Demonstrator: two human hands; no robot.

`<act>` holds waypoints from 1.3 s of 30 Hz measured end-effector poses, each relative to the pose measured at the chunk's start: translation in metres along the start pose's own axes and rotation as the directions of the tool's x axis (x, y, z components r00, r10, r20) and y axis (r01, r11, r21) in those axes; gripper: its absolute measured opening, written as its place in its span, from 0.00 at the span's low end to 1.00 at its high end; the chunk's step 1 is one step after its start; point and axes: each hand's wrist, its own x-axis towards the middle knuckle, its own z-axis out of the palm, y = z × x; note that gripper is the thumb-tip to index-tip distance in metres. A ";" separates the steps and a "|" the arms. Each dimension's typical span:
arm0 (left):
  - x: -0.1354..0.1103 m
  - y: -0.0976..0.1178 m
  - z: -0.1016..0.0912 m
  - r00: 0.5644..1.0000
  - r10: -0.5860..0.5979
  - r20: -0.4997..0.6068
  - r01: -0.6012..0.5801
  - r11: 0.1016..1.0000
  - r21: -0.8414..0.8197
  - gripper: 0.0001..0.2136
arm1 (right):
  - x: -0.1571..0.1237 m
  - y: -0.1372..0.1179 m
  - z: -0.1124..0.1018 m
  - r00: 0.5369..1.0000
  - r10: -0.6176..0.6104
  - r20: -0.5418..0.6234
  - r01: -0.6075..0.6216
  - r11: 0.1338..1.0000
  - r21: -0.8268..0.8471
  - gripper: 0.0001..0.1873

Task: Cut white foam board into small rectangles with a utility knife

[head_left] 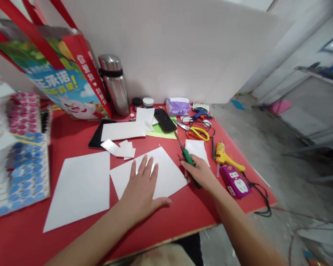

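Observation:
My left hand lies flat with spread fingers on a white sheet, which sits at an angle on the red table. A ring shows on one finger. In my right hand is a green-handled utility knife, its long thin blade pointing up and away from me. The knife is over the right side of the sheet; I cannot tell whether it touches it. Another white sheet lies to the left. Small white cut pieces are just beyond my left fingertips.
Yellow-handled scissors, a yellow glue gun and a purple power socket are at the right edge, with cables. Behind stand a steel flask and a printed bag. Blue and pink round pieces fill the left.

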 end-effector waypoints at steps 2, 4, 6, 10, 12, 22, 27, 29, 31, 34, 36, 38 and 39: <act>-0.005 0.001 0.008 0.999 0.019 0.048 -0.020 1.000 0.014 0.53 | -0.001 0.000 0.001 1.000 -0.016 0.020 0.016 1.000 0.002 0.13; -0.002 -0.005 0.013 0.995 0.054 0.080 -0.055 0.998 0.011 0.51 | -0.001 -0.001 0.001 0.999 -0.031 0.027 0.031 0.999 -0.008 0.12; 0.003 -0.013 0.014 0.992 0.098 0.085 -0.098 0.995 -0.003 0.48 | -0.002 -0.001 0.001 0.999 -0.017 0.027 0.017 1.000 0.019 0.13; 0.008 -0.026 0.012 0.984 0.165 0.072 -0.164 0.986 -0.018 0.47 | -0.003 -0.001 -0.001 0.997 0.068 0.039 -0.073 0.988 0.136 0.18; 0.007 -0.028 0.012 0.982 0.176 0.071 -0.176 0.984 -0.008 0.46 | -0.003 0.000 -0.002 0.996 0.085 0.037 -0.090 0.976 0.198 0.21; 0.002 -0.026 0.014 0.982 0.183 0.052 -0.185 0.982 0.036 0.45 | -0.007 0.008 -0.006 0.999 0.006 0.033 -0.010 0.993 0.120 0.16; 0.002 -0.021 0.015 0.989 0.142 0.049 -0.143 0.989 0.027 0.47 | -0.014 -0.002 -0.007 0.998 -0.038 0.042 0.046 0.979 -0.201 0.22; 0.004 -0.014 0.015 0.993 0.104 0.053 -0.106 0.994 0.036 0.47 | -0.015 -0.010 -0.007 0.997 -0.059 0.049 0.074 0.913 -0.401 0.26; 0.009 -0.006 0.015 0.996 0.054 0.069 -0.057 0.997 0.048 0.45 | -0.014 -0.018 -0.005 0.996 -0.078 0.050 0.093 0.821 -0.563 0.28; 0.015 0.006 0.013 0.996 -0.005 0.087 0.001 0.999 0.049 0.44 | -0.012 -0.029 -0.004 0.996 -0.074 0.040 0.080 0.679 -0.730 0.31; 0.019 0.010 0.010 0.996 -0.011 0.089 0.008 0.999 0.041 0.42 | -0.010 -0.034 -0.004 0.997 -0.062 0.039 0.069 0.608 -0.791 0.32; 0.024 0.012 0.004 0.996 -0.003 0.086 0.000 0.999 0.034 0.41 | -0.009 -0.038 -0.005 0.997 -0.060 0.051 0.077 0.574 -0.815 0.32; 0.027 0.012 0.001 0.996 0.004 0.086 -0.007 1.000 0.030 0.40 | -0.008 -0.038 -0.006 0.996 -0.065 0.061 0.087 0.567 -0.819 0.32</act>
